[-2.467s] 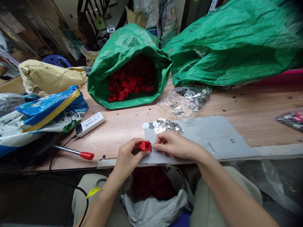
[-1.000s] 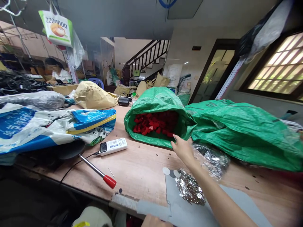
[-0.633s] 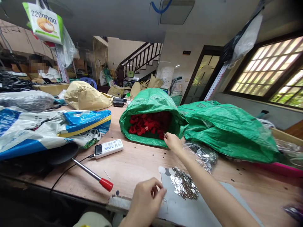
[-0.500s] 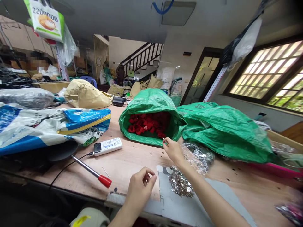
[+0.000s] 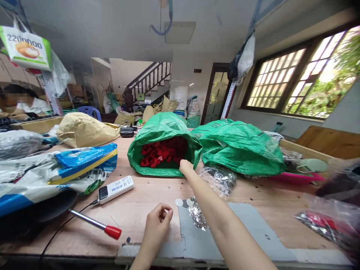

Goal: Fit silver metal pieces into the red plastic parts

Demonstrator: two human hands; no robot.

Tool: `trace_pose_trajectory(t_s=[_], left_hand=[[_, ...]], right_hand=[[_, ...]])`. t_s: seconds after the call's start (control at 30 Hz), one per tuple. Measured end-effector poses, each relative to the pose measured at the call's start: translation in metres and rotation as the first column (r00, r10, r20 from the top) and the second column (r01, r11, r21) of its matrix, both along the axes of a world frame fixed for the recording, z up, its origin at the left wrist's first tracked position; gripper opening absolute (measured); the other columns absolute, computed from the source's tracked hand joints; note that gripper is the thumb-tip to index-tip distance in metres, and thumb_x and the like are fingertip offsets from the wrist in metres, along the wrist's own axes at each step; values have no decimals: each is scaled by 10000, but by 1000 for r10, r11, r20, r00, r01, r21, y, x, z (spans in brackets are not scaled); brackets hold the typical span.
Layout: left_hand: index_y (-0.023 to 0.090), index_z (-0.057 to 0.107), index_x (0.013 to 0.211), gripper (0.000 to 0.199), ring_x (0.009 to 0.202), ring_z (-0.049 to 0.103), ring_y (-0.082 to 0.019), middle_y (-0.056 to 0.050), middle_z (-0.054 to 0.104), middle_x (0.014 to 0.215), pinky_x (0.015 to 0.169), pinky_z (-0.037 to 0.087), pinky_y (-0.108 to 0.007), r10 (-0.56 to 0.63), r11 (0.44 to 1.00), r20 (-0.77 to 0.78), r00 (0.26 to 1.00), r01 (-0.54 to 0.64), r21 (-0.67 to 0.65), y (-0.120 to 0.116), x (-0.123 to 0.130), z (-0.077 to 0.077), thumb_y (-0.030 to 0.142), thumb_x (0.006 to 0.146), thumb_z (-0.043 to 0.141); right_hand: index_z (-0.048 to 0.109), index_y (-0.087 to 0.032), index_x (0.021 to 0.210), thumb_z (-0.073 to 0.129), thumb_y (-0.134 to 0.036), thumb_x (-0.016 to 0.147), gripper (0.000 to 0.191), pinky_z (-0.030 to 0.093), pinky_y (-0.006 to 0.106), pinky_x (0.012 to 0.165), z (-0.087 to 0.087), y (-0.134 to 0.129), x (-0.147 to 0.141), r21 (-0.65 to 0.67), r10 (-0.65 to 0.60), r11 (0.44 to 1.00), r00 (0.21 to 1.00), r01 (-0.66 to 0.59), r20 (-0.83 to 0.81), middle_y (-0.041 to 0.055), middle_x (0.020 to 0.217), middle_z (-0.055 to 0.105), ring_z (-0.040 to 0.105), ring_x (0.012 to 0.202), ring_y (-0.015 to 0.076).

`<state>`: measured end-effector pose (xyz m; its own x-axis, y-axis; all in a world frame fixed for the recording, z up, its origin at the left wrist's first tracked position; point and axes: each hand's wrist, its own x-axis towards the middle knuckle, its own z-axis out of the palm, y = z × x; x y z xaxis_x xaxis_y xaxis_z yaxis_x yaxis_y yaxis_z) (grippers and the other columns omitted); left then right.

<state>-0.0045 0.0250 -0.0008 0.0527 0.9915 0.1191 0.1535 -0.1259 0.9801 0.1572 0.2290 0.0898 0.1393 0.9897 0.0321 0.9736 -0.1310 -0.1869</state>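
Since 0.5 s ago R hand has gone farther into the mouth of the green bag, ctr of frame. Red parts lie heaped inside, mid-frame; R fingers are at heap's lower rt, tips hidden, so can't tell how far open or if holding anything. L hand, lower ctr: fingers half-curled, small gap to thumb, nothing visible in grasp. Silver pcs on grey mat, lower ctr-rt; clear plastic bag just behind. White device, lower left.
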Motion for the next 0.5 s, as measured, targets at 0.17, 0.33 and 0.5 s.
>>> trace_pose_trajectory(t_s=[0.17,0.33,0.5], left_hand=[[162,638,1044,442,544,474,-101,24,527,730,507,381,-217,42,999,126,991,-38,-33,2,0,-2,553,838,624],[257,384,1429,724,716,664,-137,-94,591,1222,529,532,-237,28,999,337,941,-12,-50,-6,0,9,551,829,663],[170,664,1143,424,898,707,-225,-92,726,1032,736,591,-296,-124,992,221,967,121,27,-15,2,16,485,858,656]], right_hand=[[609,-148,1216,604,-303,967,293,535,412,879,4,-46,-2,139,132,984,977,-109,-168,97,1174,649,641,1014,224],[716,-173,998,685,-168,816,184,488,222,717,-11,-151,-9,179,502,864,791,-470,-350,-1,881,727,646,805,158],[660,-209,1246,635,-149,811,440,504,244,741,-32,-223,8,258,560,818,608,-514,-563,8,925,740,662,803,164]])
